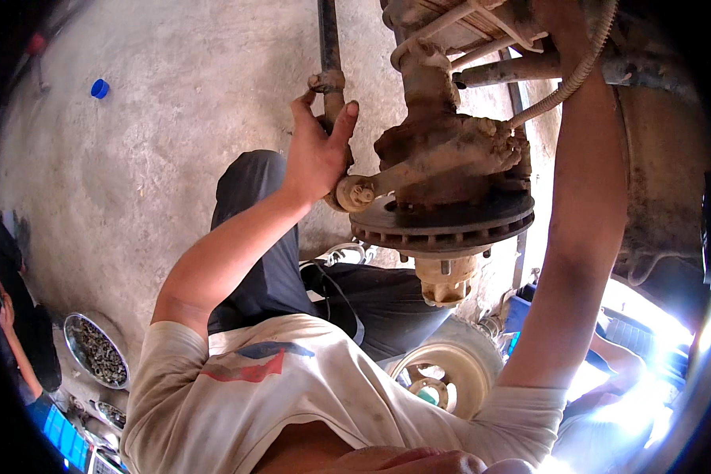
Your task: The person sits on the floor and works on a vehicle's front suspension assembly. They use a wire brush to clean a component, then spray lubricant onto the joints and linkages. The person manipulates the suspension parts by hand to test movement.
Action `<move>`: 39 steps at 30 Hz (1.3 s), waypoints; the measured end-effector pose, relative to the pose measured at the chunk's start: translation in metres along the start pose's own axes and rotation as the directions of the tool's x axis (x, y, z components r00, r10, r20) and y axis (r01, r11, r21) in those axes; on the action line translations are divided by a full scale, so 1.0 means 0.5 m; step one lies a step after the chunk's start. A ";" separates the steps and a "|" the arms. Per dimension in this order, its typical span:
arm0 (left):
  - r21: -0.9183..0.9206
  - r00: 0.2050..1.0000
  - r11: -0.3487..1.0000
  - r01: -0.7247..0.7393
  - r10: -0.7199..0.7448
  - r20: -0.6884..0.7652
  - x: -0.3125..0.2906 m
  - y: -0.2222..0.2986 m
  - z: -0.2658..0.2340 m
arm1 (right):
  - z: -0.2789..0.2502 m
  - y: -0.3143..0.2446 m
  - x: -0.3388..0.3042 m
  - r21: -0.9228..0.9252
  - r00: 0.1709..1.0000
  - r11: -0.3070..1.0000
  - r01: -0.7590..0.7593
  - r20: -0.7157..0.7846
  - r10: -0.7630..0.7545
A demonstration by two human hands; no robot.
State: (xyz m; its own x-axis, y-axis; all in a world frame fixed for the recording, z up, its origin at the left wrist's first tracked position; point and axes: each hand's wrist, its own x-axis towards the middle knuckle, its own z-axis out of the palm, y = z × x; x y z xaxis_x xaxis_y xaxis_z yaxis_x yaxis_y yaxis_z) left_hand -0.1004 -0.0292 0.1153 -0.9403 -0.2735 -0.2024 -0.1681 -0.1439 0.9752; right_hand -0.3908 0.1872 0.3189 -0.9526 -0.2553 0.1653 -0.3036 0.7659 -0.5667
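My left hand (pixel 317 154) is wrapped round the lower part of a dark steering tie rod (pixel 330 47), its thumb raised along the side. Just below that hand, the rusty tie rod end (pixel 354 193) meets the arm of a dirty steering knuckle (pixel 450 150). Under the knuckle sit a vented brake disc (pixel 442 231) and a tan wheel hub (pixel 445 280) with studs. My right arm reaches up past a ribbed hose (pixel 570 85); the right hand (pixel 559 20) is at the top edge among the axle parts, its fingers hidden.
A wheel (pixel 482 355) lies on the floor below the hub. At left are a metal bowl (pixel 69 336) of small parts and a blue cap (pixel 99 88). Other people show at the left edge (pixel 8 316) and lower right (pixel 620 359). Large vehicle parts (pixel 663 158) stand at right.
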 end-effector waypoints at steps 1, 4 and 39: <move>-0.033 0.998 0.999 -0.018 0.021 0.064 0.006 0.009 0.018 | -0.057 0.005 -0.027 -0.050 0.998 0.998 -0.034 -0.052 0.031; -0.064 0.993 0.998 -0.027 0.034 0.110 0.005 0.019 0.033 | -0.095 0.003 -0.055 -0.081 0.994 0.995 -0.052 -0.102 0.043; 0.052 0.987 0.996 0.068 -0.075 0.141 0.009 0.017 0.022 | -0.040 -0.027 -0.061 -0.025 0.983 0.999 -0.035 -0.181 0.029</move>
State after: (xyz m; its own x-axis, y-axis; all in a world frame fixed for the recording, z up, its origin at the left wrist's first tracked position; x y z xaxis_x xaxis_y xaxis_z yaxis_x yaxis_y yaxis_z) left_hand -0.1095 -0.0211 0.1234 -0.9574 -0.1251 -0.2601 -0.2468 -0.1123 0.9625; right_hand -0.3583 0.1967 0.3377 -0.9487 -0.1219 0.2917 -0.2709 0.7890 -0.5515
